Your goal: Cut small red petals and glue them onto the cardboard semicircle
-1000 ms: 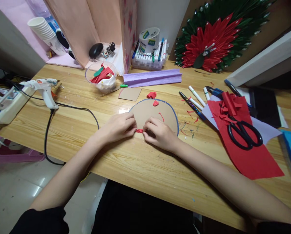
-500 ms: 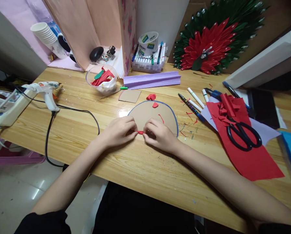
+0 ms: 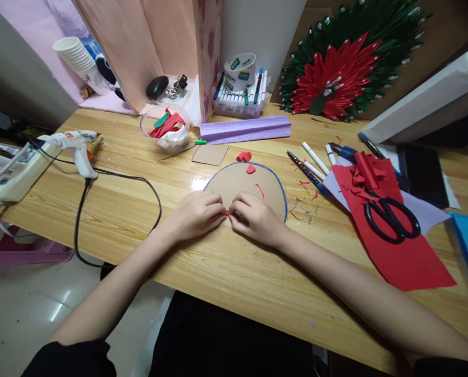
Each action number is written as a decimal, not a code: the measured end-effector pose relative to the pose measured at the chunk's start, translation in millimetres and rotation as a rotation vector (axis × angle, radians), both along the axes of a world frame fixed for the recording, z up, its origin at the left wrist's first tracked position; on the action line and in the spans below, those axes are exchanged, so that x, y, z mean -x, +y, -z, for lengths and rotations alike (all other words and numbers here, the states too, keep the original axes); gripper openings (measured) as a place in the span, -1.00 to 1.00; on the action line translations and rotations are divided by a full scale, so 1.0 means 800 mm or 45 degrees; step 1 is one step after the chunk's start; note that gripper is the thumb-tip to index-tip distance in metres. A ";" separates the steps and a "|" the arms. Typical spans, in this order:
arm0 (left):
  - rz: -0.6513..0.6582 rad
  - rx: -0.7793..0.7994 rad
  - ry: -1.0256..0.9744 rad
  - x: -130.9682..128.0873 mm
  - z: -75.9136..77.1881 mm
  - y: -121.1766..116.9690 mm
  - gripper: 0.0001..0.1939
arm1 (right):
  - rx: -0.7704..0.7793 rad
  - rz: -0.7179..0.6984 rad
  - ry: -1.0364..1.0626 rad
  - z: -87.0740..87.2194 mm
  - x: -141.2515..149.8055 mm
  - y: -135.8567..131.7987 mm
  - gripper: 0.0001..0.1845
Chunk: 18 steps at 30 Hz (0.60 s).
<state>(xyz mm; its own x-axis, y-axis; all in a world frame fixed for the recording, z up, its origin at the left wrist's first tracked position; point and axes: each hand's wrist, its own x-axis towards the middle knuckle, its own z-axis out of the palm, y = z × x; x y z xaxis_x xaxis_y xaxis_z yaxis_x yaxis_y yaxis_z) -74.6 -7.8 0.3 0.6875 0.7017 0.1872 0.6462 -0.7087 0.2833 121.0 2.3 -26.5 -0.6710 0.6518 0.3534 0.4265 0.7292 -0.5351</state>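
Between my fingertips is a small strip of red crepe paper (image 3: pixel 227 212), mostly covered by the fingers. My left hand (image 3: pixel 200 213) pinches its left end, and my right hand (image 3: pixel 255 217) pinches the right end; the two hands nearly meet. Both rest over the near edge of a round cardboard piece (image 3: pixel 244 180) with a blue outline. A red paper petal (image 3: pixel 250 169) and a thin red scrap (image 3: pixel 260 190) lie on the cardboard. At its far rim sits a crumpled red paper piece (image 3: pixel 244 156).
Right: red crepe sheet (image 3: pixel 410 262) under black-handled scissors (image 3: pixel 392 219), beside markers (image 3: pixel 308 173). Left: a glue gun (image 3: pixel 79 152) with a looping black cord. Behind: a plastic bowl of scraps (image 3: pixel 165 128), a purple paper strip (image 3: pixel 245 131), and a marker box with tape (image 3: pixel 240 99).
My left hand has shifted slightly right, closer to my right hand, so less of the red strip shows between them. The camera view has moved a little.
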 end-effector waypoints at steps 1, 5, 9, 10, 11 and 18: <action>0.001 -0.014 0.001 0.000 0.001 0.000 -0.76 | -0.001 0.003 0.003 0.000 0.000 0.000 -0.91; -0.112 -0.011 -0.022 0.001 0.001 -0.005 -0.76 | -0.012 0.000 0.006 0.002 0.001 -0.001 -0.91; -0.443 0.153 -0.095 0.001 -0.004 -0.019 -0.70 | -0.036 0.001 -0.001 0.003 0.000 0.000 -0.92; -0.510 0.212 -0.121 0.000 -0.004 -0.022 -0.69 | -0.037 0.001 0.004 0.004 0.000 0.000 -0.92; -0.565 0.272 -0.153 -0.001 -0.005 -0.025 -0.68 | -0.034 0.001 0.009 0.004 0.000 0.000 -0.92; -0.823 0.549 -0.333 -0.011 0.004 -0.026 -0.71 | -0.006 0.001 0.026 0.003 0.000 0.001 -0.92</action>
<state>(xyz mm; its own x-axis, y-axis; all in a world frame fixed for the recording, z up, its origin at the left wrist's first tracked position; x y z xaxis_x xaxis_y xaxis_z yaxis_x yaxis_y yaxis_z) -65.6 -28.7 -2.8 0.0938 0.9914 -0.0915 0.7649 -0.0130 0.6440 121.3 3.0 -28.8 -0.6629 0.6507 0.3704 0.4162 0.7314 -0.5402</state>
